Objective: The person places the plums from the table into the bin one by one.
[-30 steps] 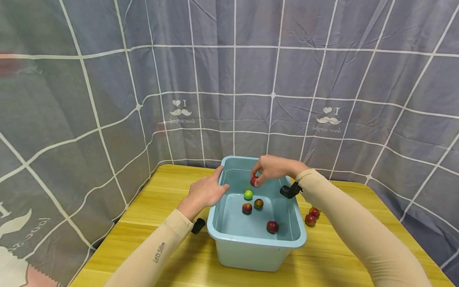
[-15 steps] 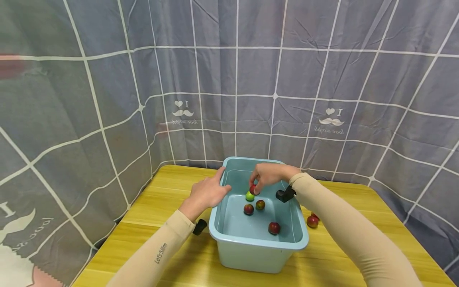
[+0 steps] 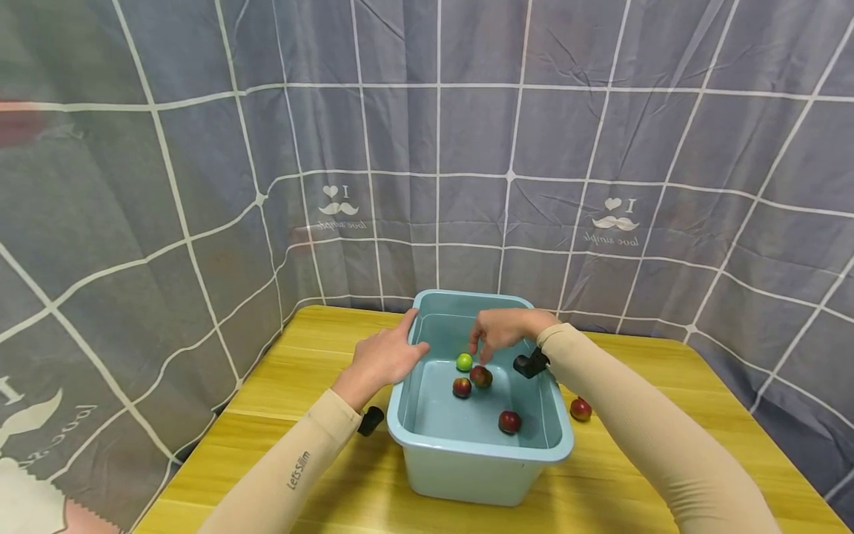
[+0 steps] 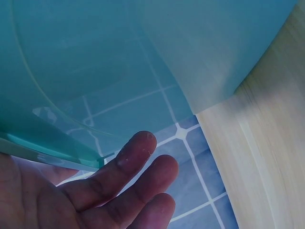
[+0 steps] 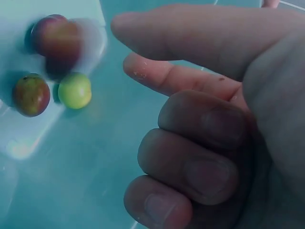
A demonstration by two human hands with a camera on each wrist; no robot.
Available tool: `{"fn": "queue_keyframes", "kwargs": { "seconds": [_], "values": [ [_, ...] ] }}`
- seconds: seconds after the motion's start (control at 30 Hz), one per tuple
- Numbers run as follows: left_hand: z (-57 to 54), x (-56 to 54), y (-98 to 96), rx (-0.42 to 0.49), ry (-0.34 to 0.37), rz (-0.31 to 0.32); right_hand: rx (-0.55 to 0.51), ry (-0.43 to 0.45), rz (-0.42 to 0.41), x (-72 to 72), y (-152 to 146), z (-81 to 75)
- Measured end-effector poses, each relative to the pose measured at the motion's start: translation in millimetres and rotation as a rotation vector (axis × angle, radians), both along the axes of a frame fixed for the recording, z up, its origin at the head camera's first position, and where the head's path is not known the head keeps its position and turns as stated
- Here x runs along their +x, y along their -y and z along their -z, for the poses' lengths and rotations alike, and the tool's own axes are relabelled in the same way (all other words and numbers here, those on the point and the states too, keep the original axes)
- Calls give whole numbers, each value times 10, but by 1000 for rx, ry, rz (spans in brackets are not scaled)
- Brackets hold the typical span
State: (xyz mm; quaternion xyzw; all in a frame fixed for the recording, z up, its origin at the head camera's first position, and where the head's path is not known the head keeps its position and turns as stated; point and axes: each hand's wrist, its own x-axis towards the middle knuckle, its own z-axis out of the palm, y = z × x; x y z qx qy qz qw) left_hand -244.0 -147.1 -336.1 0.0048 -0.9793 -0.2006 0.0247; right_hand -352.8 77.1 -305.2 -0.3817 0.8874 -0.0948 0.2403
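Observation:
In the head view, a light blue plastic basin (image 3: 477, 451) holds several small dark red, plum-like fruits, among them one near the front (image 3: 510, 422), and a bright green fruit (image 3: 464, 362). My left hand (image 3: 387, 357) rests over the left rim, its thumb inside; the left wrist view shows the other fingers fairly straight outside the wall. Inside the basin my right hand (image 3: 505, 331) hangs above the fruits, thumb and index finger (image 5: 147, 36) apart, the others curled around nothing. Below it, a blurred red fruit (image 5: 64, 45) overlaps another in the right wrist view.
One more red fruit (image 3: 580, 409) lies on the yellow wooden table (image 3: 327, 341), right of the basin and beside my right forearm. A grey curtain (image 3: 400, 148) with white grid lines hangs behind and around the table. A small black camera is strapped at each wrist.
My right hand lowers a red fruit into the basin, then lets go of it; the fruit now lies or drops among the others. My left hand stays on the rim.

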Motion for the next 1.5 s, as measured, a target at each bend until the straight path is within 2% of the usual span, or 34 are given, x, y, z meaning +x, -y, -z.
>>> {"fn": "queue_keyframes", "kwargs": {
  "seconds": [0.33,0.5,0.63,0.87,1.17,1.5],
  "values": [
    [-9,-3,10,3,-12,-2,-71,-47,-5,59,-174,-208],
    [-7,-7,11,-8,-9,-2,-114,-82,-33,136,-330,-332],
    [-7,1,10,-7,-2,-5,-176,-122,-45,212,-481,-370],
    [-3,2,15,-5,0,-12,-291,-169,34,264,-789,-314],
    [-7,0,21,2,-6,-8,-411,-106,156,256,-1168,-176],
    [-6,-2,-9,6,-12,4,-522,-51,317,194,-1537,115]
  ]
}}
